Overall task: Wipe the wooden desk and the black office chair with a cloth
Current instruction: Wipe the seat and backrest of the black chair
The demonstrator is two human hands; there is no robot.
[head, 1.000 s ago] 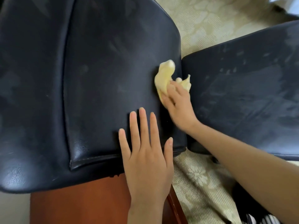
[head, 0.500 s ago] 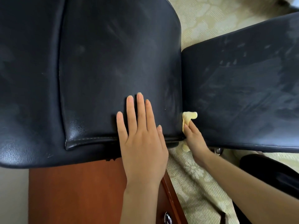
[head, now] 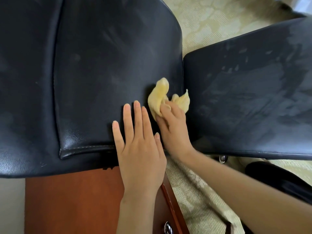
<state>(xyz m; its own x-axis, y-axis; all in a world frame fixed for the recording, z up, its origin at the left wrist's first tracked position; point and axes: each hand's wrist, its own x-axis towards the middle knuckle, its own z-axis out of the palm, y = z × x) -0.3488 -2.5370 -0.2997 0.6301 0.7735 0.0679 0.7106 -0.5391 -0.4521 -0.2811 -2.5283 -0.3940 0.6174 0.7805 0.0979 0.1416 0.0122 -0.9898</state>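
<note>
The black office chair's backrest fills the left and middle of the head view, and its seat lies at the right. My left hand rests flat with straight fingers on the backrest's lower right part. My right hand grips a crumpled yellow cloth and presses it against the backrest's right edge, beside the gap to the seat. The wooden desk shows reddish-brown under the backrest at the bottom.
Beige patterned carpet lies behind and below the chair. A metal drawer knob sits on the desk front at the bottom. A dark chair part shows at the lower right.
My right hand has moved with the cloth up from the lower end of the gap onto the backrest's right edge. My left hand stays flat on the backrest.
</note>
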